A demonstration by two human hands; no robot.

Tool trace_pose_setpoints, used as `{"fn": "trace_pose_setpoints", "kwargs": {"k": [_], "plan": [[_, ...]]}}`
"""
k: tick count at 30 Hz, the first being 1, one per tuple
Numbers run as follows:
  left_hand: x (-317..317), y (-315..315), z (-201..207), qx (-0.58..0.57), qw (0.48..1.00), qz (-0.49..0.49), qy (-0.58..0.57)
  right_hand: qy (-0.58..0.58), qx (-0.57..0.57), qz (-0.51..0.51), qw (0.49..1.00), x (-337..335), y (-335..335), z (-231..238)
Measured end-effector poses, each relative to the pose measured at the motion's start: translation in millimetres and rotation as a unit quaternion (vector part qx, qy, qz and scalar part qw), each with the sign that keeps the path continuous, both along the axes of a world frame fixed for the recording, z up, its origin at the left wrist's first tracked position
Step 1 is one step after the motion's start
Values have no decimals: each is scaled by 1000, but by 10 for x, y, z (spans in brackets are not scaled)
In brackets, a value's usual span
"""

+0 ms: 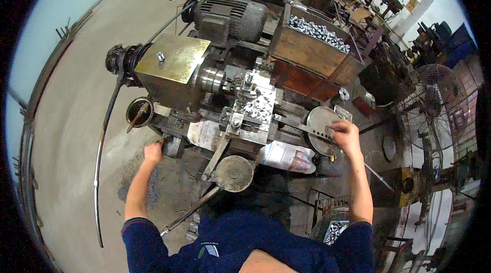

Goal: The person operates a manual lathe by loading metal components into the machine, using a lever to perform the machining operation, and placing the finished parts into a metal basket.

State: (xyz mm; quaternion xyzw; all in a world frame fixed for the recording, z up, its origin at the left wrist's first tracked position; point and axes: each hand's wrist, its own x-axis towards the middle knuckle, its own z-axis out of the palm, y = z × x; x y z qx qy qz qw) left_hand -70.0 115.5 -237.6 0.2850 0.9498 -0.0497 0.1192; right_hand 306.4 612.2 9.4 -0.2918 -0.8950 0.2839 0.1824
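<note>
A small metal lathe (174, 86) stands in front of me. My left hand (153, 152) is closed at the lathe's near left side, beside a dark block (174, 146); what its fingers hold is hidden. Over the right edge of a round metal disc (321, 118) at the machine's right end, my right hand (346, 133) has its fingers curled together. Whether anything small is in them I cannot make out. Between my hands lie the chip-covered tool slide (258, 104), the chuck (210, 79) and a round handwheel (233, 173) with a long handle.
A rusty bin (307, 50) full of shiny metal parts (319, 32) stands behind the lathe, next to a motor (230, 17). A pot (139, 113) with a brush sits at left. A caged fan (430, 99) stands at right. More parts (335, 231) lie in a container by my right elbow.
</note>
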Motion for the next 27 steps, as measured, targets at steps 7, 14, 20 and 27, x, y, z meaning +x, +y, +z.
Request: {"fn": "trace_pose_setpoints", "kwargs": {"k": [7,14,20,27], "plan": [[-254,-142,70,-13,999,13,28,-226,199,-226,926,1666,753,-653],[-60,-586,191,82,982,142,-90,-427,115,-384,811,2522,1013,-1266],[203,-1027,-41,121,939,261,-187,-367,145,-374,839,2769,114,-1486],[280,-1058,-193,188,919,261,-230,-215,-1,-327,920,2505,-1078,-1421]]}}
